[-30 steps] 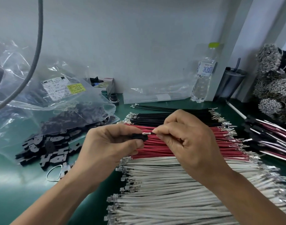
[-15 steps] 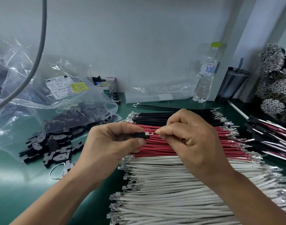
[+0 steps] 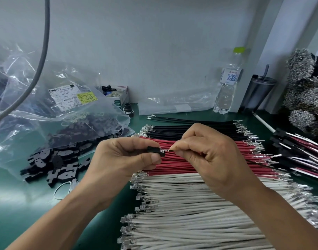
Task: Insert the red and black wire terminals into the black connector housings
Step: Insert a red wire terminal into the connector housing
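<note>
The left hand (image 3: 125, 159) pinches a small black plug (image 3: 155, 151) between thumb and fingers. The right hand (image 3: 208, 156) pinches a thin black wire (image 3: 169, 150) between thumb and first finger. The wire's shiny metal tip (image 3: 163, 150) is right at the plug's opening, maybe partly in; it is too small to tell.

It looks like the job is far from done. Big rows of black wires (image 3: 190, 130) and red wires (image 3: 181, 163) lie on the green table (image 3: 19, 204), with white wires (image 3: 199, 204) below them. A heap of black plugs (image 3: 51, 163) waits by a clear bag (image 3: 64, 109). Some finished bundles (image 3: 298, 152) seem to lie at the right.

Half a second ago the shiny tip showed more between the hands. Now the hands are closer, so the wire has gone a little nearer or deeper.
</note>
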`<state>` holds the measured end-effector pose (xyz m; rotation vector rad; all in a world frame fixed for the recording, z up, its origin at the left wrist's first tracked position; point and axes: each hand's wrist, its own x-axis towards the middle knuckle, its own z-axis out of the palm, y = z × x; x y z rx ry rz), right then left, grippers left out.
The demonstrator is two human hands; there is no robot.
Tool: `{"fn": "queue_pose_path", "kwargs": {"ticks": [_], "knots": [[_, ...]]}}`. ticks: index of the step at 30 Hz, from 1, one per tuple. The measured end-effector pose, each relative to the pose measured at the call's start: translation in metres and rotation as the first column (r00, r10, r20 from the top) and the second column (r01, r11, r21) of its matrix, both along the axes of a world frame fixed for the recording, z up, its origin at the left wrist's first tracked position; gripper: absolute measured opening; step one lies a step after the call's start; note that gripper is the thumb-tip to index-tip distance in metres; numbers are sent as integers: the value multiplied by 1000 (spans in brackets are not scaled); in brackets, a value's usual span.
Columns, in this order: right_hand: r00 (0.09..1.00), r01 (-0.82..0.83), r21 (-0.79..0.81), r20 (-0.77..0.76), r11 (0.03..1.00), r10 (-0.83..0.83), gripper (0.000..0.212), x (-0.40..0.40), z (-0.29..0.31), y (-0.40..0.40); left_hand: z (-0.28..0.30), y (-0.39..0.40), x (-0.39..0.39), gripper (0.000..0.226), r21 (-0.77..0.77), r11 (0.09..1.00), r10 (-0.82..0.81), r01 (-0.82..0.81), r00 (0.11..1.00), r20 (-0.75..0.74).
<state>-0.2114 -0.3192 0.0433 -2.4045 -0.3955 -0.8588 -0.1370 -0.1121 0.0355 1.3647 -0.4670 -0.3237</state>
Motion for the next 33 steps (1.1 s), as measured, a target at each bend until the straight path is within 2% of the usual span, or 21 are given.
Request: {"fn": "queue_pose_path", "kwargs": {"ticks": [3,6,12,16,25,28,30,31,33], "knots": [[1000,-13,21,-11,1000,13,11,0,0,4,-1,1,0,30,26,1000,-8,8,1000,3],[1000,6,-55,3,998,-6,14,0,-1,14,-3,0,-3,27,69,997,-28,25,999,41],[996,74,-19,-43,997,-75,8,0,-3,4,0,0,0,29,94,992,74,-83,993,94],[995,95,-62,16,994,-94,14,3,-7,11,0,0,-1,26,109,991,62,-74,992,105],[991,113,-112,86,987,-104,13,6,-11,22,0,1,0,25,87,988,112,-125,984,141],[955,257,-199,205,946,-216,13,7,-8,16,0,-5,1,22,105,985,117,-135,979,166],[908,356,-230,316,906,-276,9,7,-5,14,-2,-6,5,17,114,972,184,-207,965,187],[905,355,-237,330,904,-269,7,7,-4,15,-3,-5,8,16,111,962,229,-251,957,180],[956,264,-273,202,925,-213,9,5,-6,21,-4,-1,11,16,98,948,288,-304,946,145]]}}
